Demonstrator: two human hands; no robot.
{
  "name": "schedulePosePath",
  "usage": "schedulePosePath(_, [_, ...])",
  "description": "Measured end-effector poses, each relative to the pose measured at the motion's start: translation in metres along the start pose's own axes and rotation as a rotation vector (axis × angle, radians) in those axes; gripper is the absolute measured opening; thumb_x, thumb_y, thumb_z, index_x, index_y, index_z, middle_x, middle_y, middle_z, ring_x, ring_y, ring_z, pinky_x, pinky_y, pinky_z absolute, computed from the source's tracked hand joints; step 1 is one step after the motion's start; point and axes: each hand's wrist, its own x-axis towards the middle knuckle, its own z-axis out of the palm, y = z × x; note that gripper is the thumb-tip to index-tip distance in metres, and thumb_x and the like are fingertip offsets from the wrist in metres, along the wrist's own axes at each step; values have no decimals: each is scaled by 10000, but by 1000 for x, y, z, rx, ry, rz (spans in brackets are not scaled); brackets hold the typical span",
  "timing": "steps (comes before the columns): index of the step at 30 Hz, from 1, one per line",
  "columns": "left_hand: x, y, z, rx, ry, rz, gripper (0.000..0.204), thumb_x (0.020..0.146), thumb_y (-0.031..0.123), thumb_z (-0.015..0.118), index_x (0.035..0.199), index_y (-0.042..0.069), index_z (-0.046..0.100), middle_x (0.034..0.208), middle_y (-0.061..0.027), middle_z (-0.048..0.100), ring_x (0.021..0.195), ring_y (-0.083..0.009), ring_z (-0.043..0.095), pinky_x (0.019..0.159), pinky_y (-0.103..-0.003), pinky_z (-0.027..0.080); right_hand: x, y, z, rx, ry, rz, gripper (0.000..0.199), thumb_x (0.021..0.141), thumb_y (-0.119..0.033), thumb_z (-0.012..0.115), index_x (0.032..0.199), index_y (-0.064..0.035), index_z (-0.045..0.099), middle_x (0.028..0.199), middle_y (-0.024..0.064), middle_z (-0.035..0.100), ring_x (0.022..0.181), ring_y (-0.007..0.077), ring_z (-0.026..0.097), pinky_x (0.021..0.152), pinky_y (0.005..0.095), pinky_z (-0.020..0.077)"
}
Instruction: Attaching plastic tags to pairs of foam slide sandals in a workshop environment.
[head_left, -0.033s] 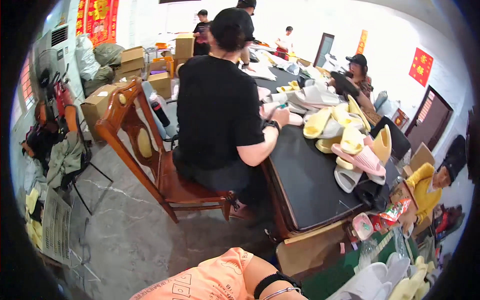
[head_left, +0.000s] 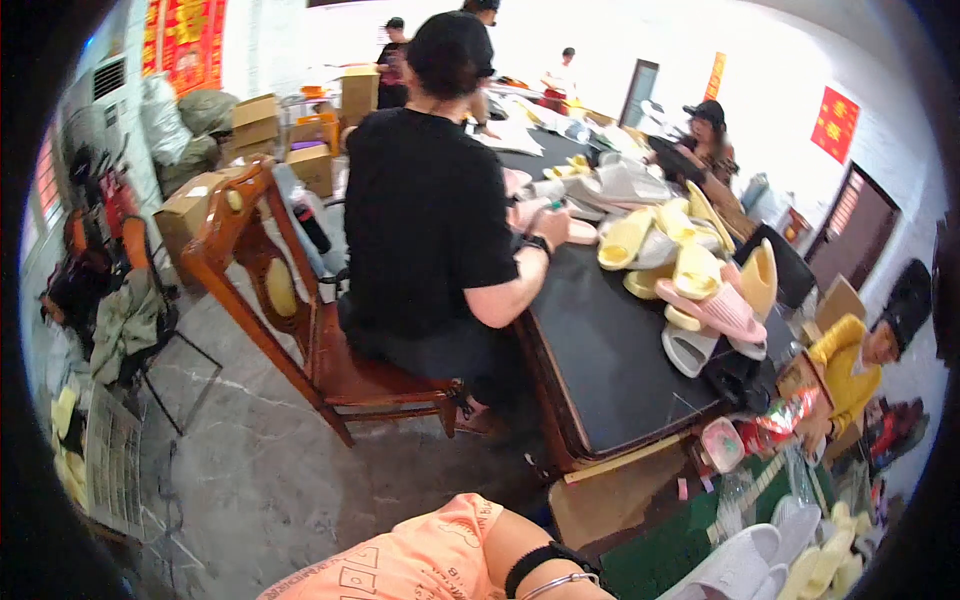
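Neither of my hands is in the picture. One arm of mine shows at the lower edge, in an orange printed sleeve (head_left: 430, 550), with a black band (head_left: 535, 563) and a metal bangle (head_left: 562, 584) below it. The arm runs out of the frame there, so what the hand does is hidden. Nearest to that arm, at the lower right, lie light grey slippers (head_left: 728, 562) and pale yellow slippers (head_left: 825, 560) on a green surface (head_left: 655, 540).
Ahead, a person in black (head_left: 425, 220) sits on a wooden chair (head_left: 320, 350) at a dark table (head_left: 620, 370). Piled on it are yellow slippers (head_left: 627, 238) and a pink slipper (head_left: 715, 310). A person in yellow (head_left: 845, 365) is at the right. Cardboard boxes (head_left: 255, 122) stand far left.
The whole view has shifted slightly, so the table, slippers and seated person appear a little further left and higher. My arm stays nearly in place.
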Motion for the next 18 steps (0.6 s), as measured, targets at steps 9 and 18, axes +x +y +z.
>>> schedulePosePath(9, [-77,-54,31,-560,291,-554,268,824,142,537,1067,87,438,881,-111,451,862,-309,518,722,-391,490,-44,100,10,158,184,248,342,822,-112,493,1109,72,465,1092,271,469,1026,407,429,895,407,339])
schedulePosePath(18, [-98,-35,27,-361,116,-869,153,755,36,596,761,48,444,704,-113,431,618,-283,512,503,-329,398,-68,123,6,219,389,222,293,815,-149,513,1028,50,485,1013,264,475,925,403,456,803,429,378])
